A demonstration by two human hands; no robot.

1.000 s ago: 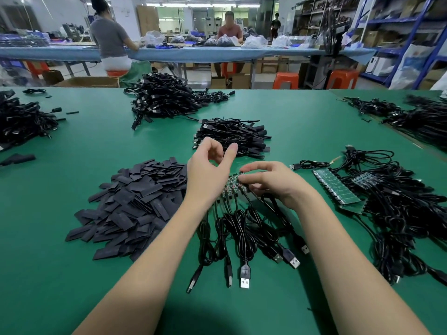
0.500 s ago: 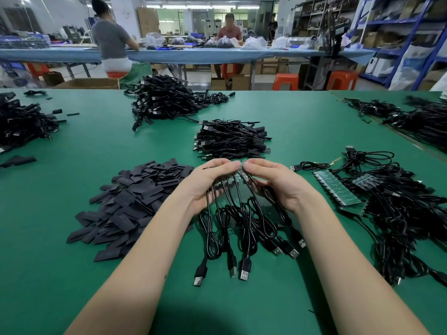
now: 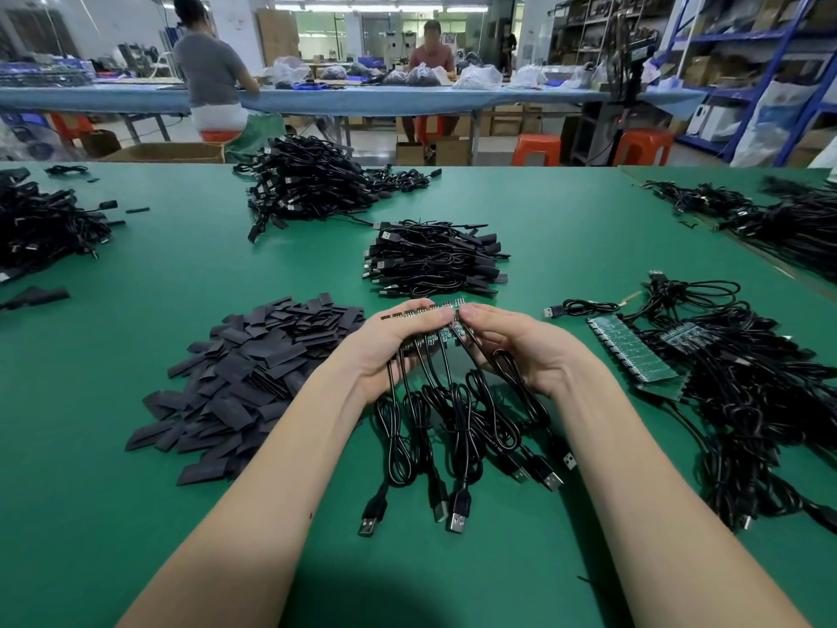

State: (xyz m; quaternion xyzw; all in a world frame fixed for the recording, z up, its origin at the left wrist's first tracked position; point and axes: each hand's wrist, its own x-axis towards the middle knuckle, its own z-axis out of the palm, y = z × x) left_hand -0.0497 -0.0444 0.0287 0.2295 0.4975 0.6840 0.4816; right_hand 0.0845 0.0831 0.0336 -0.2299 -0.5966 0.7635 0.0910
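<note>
A green circuit-board strip (image 3: 446, 330) with several black USB cables (image 3: 457, 428) soldered to it is lifted above the green table (image 3: 136, 514). My left hand (image 3: 392, 339) grips its left part, thumb on top. My right hand (image 3: 521, 342) grips its right end, thumb tip meeting the left thumb near the strip's upper edge. The cables hang toward me, their USB plugs (image 3: 457, 521) lying on the table.
A heap of flat black sleeves (image 3: 253, 378) lies to the left. A cable bundle (image 3: 430, 258) sits just beyond my hands, a bigger pile (image 3: 312, 181) behind. More green board strips (image 3: 629, 351) and tangled cables (image 3: 747, 387) lie at right. Two people work at a far table.
My left hand came down from a raised, open pose onto the strip. Both hands now hold the strip and have lifted it slightly away from me; the cables slid with it.
</note>
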